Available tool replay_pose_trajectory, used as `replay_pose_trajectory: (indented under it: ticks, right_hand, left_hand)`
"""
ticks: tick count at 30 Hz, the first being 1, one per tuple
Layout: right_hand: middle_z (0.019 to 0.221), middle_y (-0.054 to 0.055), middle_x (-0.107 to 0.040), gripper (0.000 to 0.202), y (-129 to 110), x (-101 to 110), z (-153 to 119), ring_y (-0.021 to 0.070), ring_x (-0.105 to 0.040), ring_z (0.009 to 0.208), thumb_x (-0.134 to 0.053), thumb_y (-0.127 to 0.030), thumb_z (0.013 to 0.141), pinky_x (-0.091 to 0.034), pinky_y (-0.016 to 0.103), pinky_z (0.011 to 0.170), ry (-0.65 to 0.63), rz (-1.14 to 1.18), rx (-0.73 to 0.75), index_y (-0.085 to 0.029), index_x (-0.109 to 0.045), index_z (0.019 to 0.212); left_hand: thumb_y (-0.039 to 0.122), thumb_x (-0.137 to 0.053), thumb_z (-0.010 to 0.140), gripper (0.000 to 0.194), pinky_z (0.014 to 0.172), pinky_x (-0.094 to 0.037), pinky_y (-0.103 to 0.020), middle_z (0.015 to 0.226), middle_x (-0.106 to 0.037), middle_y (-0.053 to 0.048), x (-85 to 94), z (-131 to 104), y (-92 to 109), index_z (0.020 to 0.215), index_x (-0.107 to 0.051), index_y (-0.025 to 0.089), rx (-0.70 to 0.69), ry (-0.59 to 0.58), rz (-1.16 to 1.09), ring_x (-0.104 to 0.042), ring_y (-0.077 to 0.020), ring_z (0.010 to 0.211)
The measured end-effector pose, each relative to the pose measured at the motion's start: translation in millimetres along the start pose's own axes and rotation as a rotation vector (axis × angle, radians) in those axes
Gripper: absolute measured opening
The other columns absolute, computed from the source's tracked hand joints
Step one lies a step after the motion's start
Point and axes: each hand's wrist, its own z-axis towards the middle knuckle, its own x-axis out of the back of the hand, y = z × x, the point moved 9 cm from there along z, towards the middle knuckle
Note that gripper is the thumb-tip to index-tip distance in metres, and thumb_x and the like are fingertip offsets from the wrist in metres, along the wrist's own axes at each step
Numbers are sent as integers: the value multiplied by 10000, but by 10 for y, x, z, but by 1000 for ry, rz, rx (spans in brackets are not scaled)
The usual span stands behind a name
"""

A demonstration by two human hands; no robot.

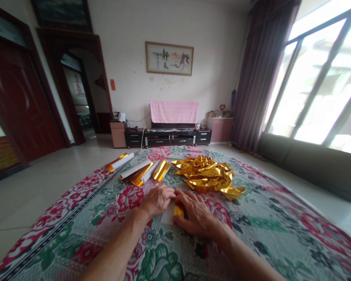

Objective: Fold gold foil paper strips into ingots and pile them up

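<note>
Flowered cloth (pixel 160 261) underlies my converging forearms (pixel 117 242). Gold-and-white paper (pixel 167 217) lies under my fingers: left hand (pixel 159 200), fingers curled together; right hand (pixel 197 212), palm down, thumb apart. Whether either pinches it, I cannot tell. Beyond: rolled sheets (pixel 162 170), left; folded gold pieces (pixel 207 173), right.

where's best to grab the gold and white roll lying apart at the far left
Probably at its middle, pinched lightly across its width by the left hand from above: the roll lies on its side, long and narrow, apart from the other rolls, leaving both long sides open. Its thin sheet might crush.
</note>
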Motion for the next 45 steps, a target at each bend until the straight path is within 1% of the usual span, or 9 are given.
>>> replay_pose_trajectory:
  ticks: [5,8,11,14,17,21,27,36,45]
  right_hand:
    - [1287,46,-457,493,6,-3,14,231,-368,1153,-546,-409,707,-272,365,940,8,13,14,-237,-463,1161]
    - [1242,56,-489,421,2,4,13,240,-374,1137,-542,-405,713,-276,368,921,18,-6,10,-223,-488,1089]
    - [1204,55,-513,335,-21,23,7,240,-393,1109,-533,-388,719,-286,365,898,22,-17,9,-218,-503,1006]
    - [1201,55,-516,308,-36,37,2,245,-406,1094,-526,-386,720,-287,372,888,14,-17,2,-223,-509,981]
    - [1226,56,-501,318,-30,34,1,248,-404,1098,-524,-394,721,-282,376,884,10,-24,-2,-224,-509,990]
    - [1206,60,-508,358,1,4,8,241,-402,1096,-534,-390,716,-273,366,892,26,-15,-2,-221,-496,1029]
    - [1133,74,-521,639,74,-40,28,235,-410,1081,-570,-418,684,-275,350,896,17,6,-53,-213,-355,1250]
    - [1149,67,-532,629,37,-40,36,248,-382,1113,-536,-407,712,-252,360,926,-20,14,-33,-233,-340,1283]
    - [1223,65,-492,655,47,-54,42,244,-368,1143,-531,-433,713,-247,367,945,-35,-13,-41,-231,-330,1303]
  left_hand:
    - [78,-458,755,287,813,-433,-269,895,-677,23,-2,10,-7,849,-679,235,-6,-9,-33,-572,-133,832]
    - [73,-451,748,316,848,-432,-279,934,-683,12,34,-3,-36,893,-681,233,7,36,-98,-588,-131,864]
    - [74,-469,720,346,803,-462,-259,909,-690,-1,97,-39,-158,964,-666,221,120,109,-171,-601,-124,821]
    - [63,-496,675,347,703,-488,-225,888,-684,-17,132,-71,-257,949,-668,186,204,150,-196,-594,-107,708]
    - [67,-518,664,284,704,-488,-229,890,-668,-38,152,-66,-259,866,-691,166,174,166,-160,-594,-117,734]
    - [109,-500,732,242,724,-473,-236,822,-651,-44,120,-49,-226,805,-717,188,98,125,-104,-591,-134,782]
    - [131,-491,761,254,722,-456,-234,807,-640,-26,91,-64,-229,819,-720,222,63,104,-88,-577,-126,768]
    - [92,-455,751,276,723,-434,-248,747,-626,-23,89,-23,-104,744,-710,197,9,89,-30,-557,-125,743]
    - [92,-444,748,268,687,-441,-239,751,-583,-32,38,-14,-86,751,-693,190,22,81,-12,-538,-126,734]
